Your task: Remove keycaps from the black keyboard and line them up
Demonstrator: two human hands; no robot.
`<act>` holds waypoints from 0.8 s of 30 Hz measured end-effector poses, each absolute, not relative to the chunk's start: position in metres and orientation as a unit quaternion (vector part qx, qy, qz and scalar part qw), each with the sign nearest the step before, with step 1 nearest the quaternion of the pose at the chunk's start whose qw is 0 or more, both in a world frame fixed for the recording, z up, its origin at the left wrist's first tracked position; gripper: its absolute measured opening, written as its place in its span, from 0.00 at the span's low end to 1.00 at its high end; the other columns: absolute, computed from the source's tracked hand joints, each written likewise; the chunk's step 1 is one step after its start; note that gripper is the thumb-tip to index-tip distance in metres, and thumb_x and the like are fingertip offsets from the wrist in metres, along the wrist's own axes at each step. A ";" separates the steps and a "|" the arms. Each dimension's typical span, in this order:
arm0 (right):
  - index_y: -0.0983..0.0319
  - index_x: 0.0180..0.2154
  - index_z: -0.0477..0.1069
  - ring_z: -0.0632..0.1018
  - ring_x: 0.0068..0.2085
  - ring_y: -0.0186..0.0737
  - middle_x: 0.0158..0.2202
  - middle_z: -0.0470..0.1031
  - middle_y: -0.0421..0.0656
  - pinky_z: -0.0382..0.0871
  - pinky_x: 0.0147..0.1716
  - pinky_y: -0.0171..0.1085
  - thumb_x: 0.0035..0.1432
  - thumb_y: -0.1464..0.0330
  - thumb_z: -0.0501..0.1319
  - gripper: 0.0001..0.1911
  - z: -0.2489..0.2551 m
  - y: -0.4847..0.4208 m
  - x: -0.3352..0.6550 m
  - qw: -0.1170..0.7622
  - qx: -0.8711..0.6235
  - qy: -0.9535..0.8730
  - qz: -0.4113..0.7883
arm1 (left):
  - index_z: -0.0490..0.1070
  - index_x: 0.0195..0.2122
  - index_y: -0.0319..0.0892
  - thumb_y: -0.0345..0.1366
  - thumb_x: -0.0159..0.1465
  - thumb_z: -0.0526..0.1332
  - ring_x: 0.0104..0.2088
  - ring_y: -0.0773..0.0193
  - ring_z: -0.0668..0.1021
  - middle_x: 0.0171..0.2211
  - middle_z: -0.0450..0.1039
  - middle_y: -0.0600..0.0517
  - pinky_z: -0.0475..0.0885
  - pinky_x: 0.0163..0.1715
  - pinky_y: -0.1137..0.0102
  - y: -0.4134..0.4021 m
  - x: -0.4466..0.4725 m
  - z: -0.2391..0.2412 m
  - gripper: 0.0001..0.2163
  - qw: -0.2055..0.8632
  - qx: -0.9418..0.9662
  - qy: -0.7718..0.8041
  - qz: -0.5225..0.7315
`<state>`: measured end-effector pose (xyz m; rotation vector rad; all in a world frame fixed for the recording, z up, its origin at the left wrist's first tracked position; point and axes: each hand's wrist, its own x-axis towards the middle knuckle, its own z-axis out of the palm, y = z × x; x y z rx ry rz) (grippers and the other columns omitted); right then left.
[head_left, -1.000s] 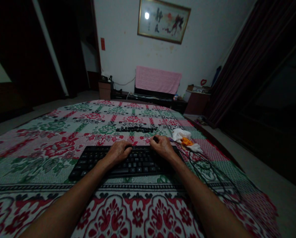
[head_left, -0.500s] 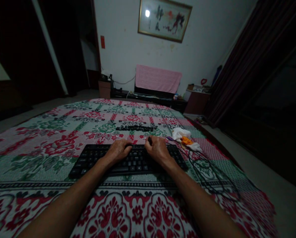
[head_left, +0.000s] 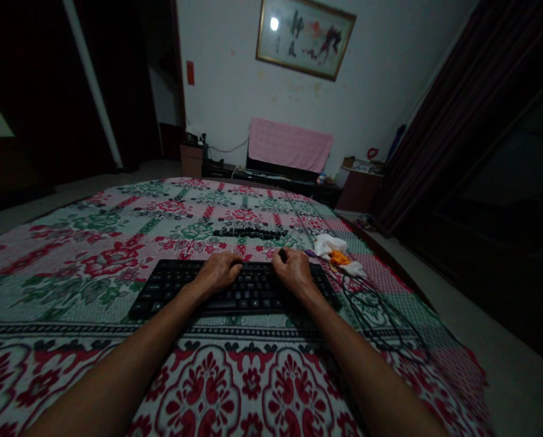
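A black keyboard (head_left: 171, 286) lies on the flowered bedspread (head_left: 98, 261) in front of me. My left hand (head_left: 216, 273) rests on its middle with the fingers curled down over the far edge. My right hand (head_left: 293, 272) is closed at the far edge of the keyboard, right of centre. A small dark piece (head_left: 283, 255) is pinched in its fingertips; I cannot make out what it is. Beyond the keyboard a row of small dark pieces (head_left: 248, 232) lies on the cover.
A white cloth with something orange on it (head_left: 332, 249) lies right of the keyboard. A thin dark cable (head_left: 371, 309) loops near the bed's right edge. Farther off, a low cabinet with a pink cloth (head_left: 289, 144) stands against the wall.
My right hand has shifted a little to the left along the keyboard's far edge. My left hand has stayed where it was.
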<state>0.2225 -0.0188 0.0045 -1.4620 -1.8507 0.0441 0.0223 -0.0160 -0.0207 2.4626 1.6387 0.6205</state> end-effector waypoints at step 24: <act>0.64 0.31 0.70 0.72 0.30 0.36 0.28 0.73 0.45 0.63 0.35 0.33 0.54 0.71 0.51 0.10 -0.020 -0.041 0.216 0.443 -0.505 -0.738 -0.064 | 0.74 0.41 0.43 0.36 0.59 0.49 0.43 0.58 0.75 0.41 0.76 0.48 0.67 0.44 0.67 -0.021 0.024 -0.015 0.16 0.068 0.815 0.534 0.217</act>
